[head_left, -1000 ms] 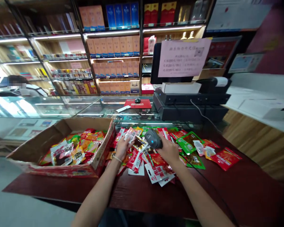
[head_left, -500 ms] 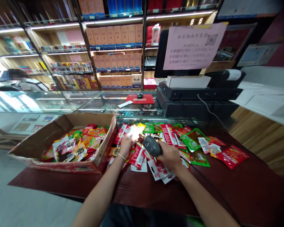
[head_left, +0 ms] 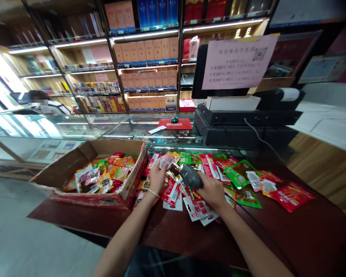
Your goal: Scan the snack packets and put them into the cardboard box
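Observation:
My left hand [head_left: 157, 177] is closed on a small pinkish snack packet [head_left: 167, 159], held just in front of the scanner's nose. My right hand [head_left: 212, 191] is wrapped round a black barcode scanner [head_left: 191, 177], whose head points left toward that packet. Beneath both hands spreads a pile of snack packets, among them a red packet [head_left: 172, 191], white ones [head_left: 194, 208] and a green one [head_left: 237, 175]. On the left stands an open cardboard box [head_left: 83, 198] holding many more packets [head_left: 106, 181].
A dark red counter [head_left: 155, 231] carries everything. Behind it are a glass display case [head_left: 118, 132], a mouse [head_left: 174, 120] on a red mat, and a monitor with a pink sign [head_left: 239, 63]. The scanner's cable [head_left: 262, 229] trails right. A person [head_left: 43, 105] is at the far left.
The bright glare on the packet in my left hand is gone. The view has shifted slightly, so the scene sits a little further right; both hands keep their holds.

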The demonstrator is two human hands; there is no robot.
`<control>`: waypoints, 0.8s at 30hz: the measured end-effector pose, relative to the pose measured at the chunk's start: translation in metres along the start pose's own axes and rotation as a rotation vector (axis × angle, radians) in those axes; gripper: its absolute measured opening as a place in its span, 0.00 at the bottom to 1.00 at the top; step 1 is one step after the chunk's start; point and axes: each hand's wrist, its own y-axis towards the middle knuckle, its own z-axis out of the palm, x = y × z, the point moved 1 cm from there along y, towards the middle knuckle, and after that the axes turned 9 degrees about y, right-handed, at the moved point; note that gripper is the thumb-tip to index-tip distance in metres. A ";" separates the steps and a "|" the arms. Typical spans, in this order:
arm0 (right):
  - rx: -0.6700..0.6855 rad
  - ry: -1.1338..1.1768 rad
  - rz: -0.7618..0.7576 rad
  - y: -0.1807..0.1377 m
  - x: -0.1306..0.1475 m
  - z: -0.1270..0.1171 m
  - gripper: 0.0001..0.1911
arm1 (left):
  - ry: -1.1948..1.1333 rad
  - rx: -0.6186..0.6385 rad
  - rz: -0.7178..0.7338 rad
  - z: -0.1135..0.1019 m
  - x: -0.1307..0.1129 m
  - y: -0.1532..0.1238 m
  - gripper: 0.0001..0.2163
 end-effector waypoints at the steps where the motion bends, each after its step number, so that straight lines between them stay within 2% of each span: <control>1: -0.004 -0.006 0.002 0.000 -0.001 0.000 0.20 | 0.074 -0.025 0.062 -0.009 -0.013 -0.001 0.12; 5: -0.008 -0.009 -0.003 0.004 0.006 -0.003 0.21 | 0.309 -0.101 0.239 -0.063 -0.065 -0.003 0.14; 8: -0.020 -0.009 -0.008 0.017 0.023 -0.007 0.19 | 0.513 -0.147 0.307 -0.114 -0.082 0.000 0.14; 12: -0.029 0.008 -0.086 0.040 0.053 -0.010 0.18 | 0.738 -0.267 0.303 -0.180 -0.065 0.009 0.17; 15: -0.042 0.014 -0.135 0.053 0.072 -0.008 0.18 | 0.846 -0.228 0.259 -0.214 -0.040 0.017 0.24; 17: -0.049 0.015 -0.151 0.058 0.079 -0.005 0.17 | 0.873 -0.168 0.246 -0.227 -0.028 0.018 0.26; 19: -0.052 0.015 -0.158 0.060 0.083 -0.002 0.17 | 0.872 -0.156 0.259 -0.232 -0.025 0.017 0.23; 21: -0.053 0.013 -0.151 0.061 0.084 0.000 0.18 | 0.848 -0.156 0.281 -0.227 -0.029 0.013 0.19; 24: -0.059 0.002 -0.111 0.060 0.079 -0.001 0.19 | 0.800 -0.125 0.321 -0.209 -0.043 0.006 0.16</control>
